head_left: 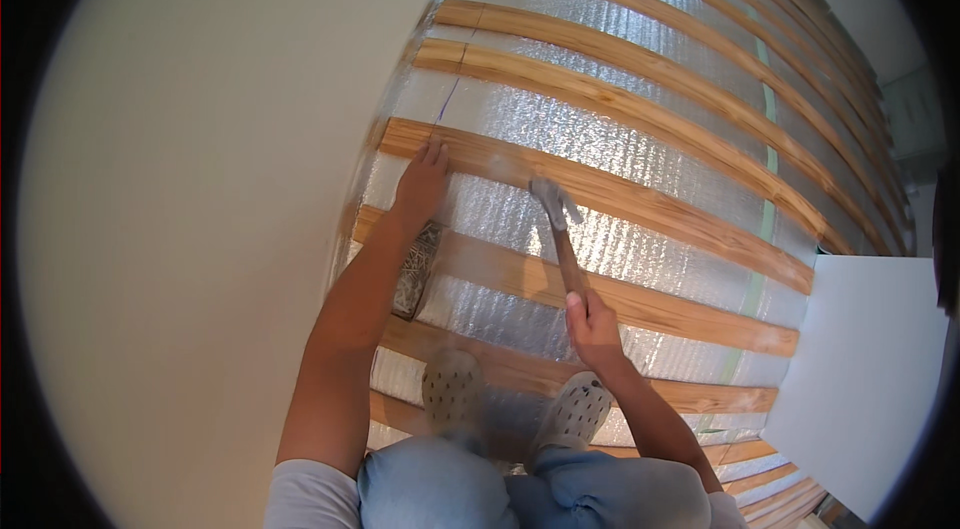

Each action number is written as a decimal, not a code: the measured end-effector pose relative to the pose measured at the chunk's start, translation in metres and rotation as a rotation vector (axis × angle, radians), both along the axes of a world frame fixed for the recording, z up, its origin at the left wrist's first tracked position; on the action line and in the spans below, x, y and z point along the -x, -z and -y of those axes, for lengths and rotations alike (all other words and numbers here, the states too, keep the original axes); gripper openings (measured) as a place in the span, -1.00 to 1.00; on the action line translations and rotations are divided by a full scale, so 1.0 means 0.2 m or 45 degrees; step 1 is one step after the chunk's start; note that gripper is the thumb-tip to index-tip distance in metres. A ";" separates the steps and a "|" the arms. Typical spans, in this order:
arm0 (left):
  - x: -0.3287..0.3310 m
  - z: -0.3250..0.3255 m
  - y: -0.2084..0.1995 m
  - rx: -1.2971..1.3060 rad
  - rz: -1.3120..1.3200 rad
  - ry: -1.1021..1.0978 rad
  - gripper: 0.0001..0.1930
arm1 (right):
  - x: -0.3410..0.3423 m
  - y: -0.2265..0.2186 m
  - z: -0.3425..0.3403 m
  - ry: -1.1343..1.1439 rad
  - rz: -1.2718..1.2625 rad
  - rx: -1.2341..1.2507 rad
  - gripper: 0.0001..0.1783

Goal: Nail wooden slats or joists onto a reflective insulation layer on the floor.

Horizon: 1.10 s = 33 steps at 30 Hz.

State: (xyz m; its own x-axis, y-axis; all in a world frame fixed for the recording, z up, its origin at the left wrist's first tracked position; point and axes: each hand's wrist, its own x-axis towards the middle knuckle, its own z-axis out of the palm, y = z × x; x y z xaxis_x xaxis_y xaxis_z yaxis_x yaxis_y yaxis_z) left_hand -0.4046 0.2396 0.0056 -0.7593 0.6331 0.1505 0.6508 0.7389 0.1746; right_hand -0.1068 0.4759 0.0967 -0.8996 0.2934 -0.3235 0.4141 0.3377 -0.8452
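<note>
My right hand (593,325) grips a claw hammer (566,254) by its wooden handle, the grey metal head tilted up over the silver foil. Near the left end of a wooden batten (500,162), my left hand (425,184) lies with its fingers stretched out on the wood. Anything small under those fingertips is hidden. Beneath my left forearm a box of nails (416,271) sits by the wall, partly covered by the arm. The hammer head is apart from my left hand.
Parallel battens run over silver foil insulation (600,144), with a pale green tape strip (768,219) crossing beneath them. A plain wall (200,229) borders the left side. At right stands a white panel (865,349). My feet wear perforated clogs (452,384) among the battens.
</note>
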 end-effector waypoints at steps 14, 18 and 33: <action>0.00 -0.05 -0.04 0.026 0.325 -0.095 -0.47 | 0.46 0.15 0.07 -0.163 -0.101 -0.174 -0.49; 0.00 -0.06 -0.07 0.037 0.342 -0.082 -0.48 | 0.47 0.21 0.05 -0.143 -0.167 -0.231 -0.44; -0.32 0.20 -0.47 -0.157 0.357 -0.064 -0.76 | 0.06 0.18 -0.01 -0.143 -0.101 -0.259 -0.48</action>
